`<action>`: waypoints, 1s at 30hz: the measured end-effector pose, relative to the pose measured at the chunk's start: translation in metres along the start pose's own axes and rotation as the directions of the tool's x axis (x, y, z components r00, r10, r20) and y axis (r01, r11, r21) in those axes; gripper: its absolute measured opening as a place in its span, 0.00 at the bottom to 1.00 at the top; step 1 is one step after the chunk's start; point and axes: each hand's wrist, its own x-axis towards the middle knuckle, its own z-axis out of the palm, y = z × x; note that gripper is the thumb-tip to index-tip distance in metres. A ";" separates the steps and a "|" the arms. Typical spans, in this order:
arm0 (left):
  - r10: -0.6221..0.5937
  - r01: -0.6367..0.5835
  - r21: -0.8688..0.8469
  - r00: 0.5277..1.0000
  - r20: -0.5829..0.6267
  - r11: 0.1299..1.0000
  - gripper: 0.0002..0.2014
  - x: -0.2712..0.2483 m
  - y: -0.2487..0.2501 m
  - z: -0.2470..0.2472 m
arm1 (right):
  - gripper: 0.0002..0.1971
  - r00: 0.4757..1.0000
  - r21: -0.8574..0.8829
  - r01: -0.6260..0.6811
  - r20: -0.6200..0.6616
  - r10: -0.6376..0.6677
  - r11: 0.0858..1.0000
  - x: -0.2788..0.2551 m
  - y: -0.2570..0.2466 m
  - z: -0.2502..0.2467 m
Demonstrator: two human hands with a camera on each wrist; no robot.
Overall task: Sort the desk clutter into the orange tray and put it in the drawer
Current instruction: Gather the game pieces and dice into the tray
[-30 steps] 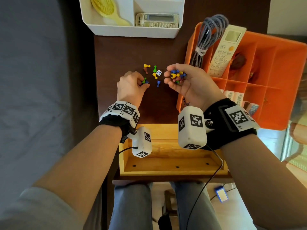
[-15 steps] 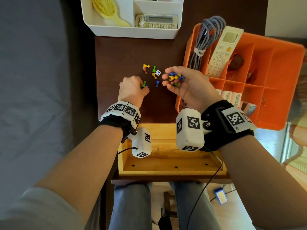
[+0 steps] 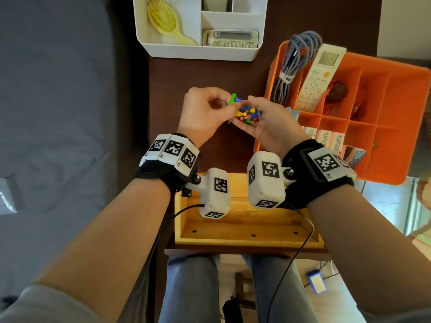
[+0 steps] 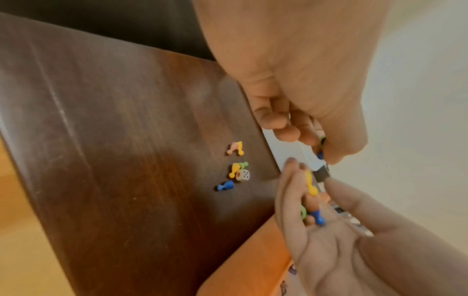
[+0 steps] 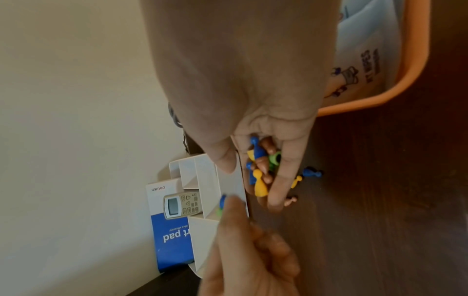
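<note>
Sitting at the far left of the dark bench [image 3: 210, 73], a white organizer [image 3: 198, 50] holding a yellow hairbrush [image 3: 163, 19] and a beige remote [image 3: 230, 38]. Lying loose on the bench below it, a few game pawns [image 4: 234, 170] and a white die [image 4: 243, 175], apart from both hands. Hovering above them, the left hand [image 3: 205, 115], fingers curled, pinching a green pawn [image 3: 232, 99] and a blue pawn [image 3: 237, 99] at the fingertips. Touching it just to the right, the right hand [image 3: 268, 122], palm up and cupped, cradling a heap of coloured pawns [image 3: 247, 114]. Resting at the right edge of the bench, the orange tray [image 3: 396, 113], carrying a coiled grey cable [image 3: 293, 64], a white remote [image 3: 319, 78] and small packets [image 3: 326, 138] in its compartments. Standing pulled out beneath the wrists, a wooden drawer [image 3: 245, 229].
</note>
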 end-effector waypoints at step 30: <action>-0.085 0.104 0.519 0.995 -0.060 0.848 0.26 0.022 -0.052 0.020 | 0.13 0.991 0.060 0.129 0.020 -0.130 0.990 -0.001 -0.015 -0.024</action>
